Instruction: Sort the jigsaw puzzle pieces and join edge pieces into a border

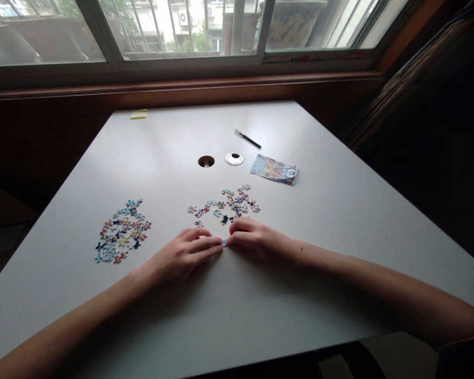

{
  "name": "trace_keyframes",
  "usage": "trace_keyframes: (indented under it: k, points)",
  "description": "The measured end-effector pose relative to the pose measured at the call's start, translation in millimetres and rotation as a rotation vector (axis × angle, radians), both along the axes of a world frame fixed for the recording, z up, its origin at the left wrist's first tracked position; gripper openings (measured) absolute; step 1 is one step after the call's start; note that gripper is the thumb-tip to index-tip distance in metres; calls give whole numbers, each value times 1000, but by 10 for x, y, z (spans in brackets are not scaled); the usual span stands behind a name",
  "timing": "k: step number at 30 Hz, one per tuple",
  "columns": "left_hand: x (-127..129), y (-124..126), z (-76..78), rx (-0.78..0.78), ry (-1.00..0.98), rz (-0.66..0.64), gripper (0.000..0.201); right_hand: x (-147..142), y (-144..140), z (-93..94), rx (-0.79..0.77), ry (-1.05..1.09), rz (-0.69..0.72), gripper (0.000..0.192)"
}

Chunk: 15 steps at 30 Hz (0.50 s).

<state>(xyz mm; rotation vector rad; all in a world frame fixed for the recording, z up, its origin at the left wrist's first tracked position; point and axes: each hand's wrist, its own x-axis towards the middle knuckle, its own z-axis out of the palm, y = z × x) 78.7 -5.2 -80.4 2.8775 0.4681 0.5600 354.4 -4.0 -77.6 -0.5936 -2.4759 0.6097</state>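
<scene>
Two fingertips, from my left hand point(184, 251) and right hand point(255, 238), pinch one small pale-blue cardboard puzzle piece point(224, 242) flat between them on the white table point(300, 237), equally near each.

Your desk point(308, 252) is plain pale grey-white; the puzzle pieces on the left point(122, 231) are a speckle of blue, red, white and dark bits, and the middle scatter point(231, 204) shows the same mix. You've got a yellow sticky note point(138, 113), a black pen point(247, 139), a white-rimmed round cap point(234, 158) and a blue cartoon-printed picture point(274, 169)
</scene>
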Motion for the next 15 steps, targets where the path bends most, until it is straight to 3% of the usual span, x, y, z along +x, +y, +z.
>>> trace_keyframes:
  k: [8, 15]
  points:
    - [0, 2, -14, 6, -12, -4, 41, -5, 15, 17, 104, -92, 61, 20]
    - [-1, 2, -16, 12, -19, -3, 41, 4, 35, -36, 70, -101, 70, 24]
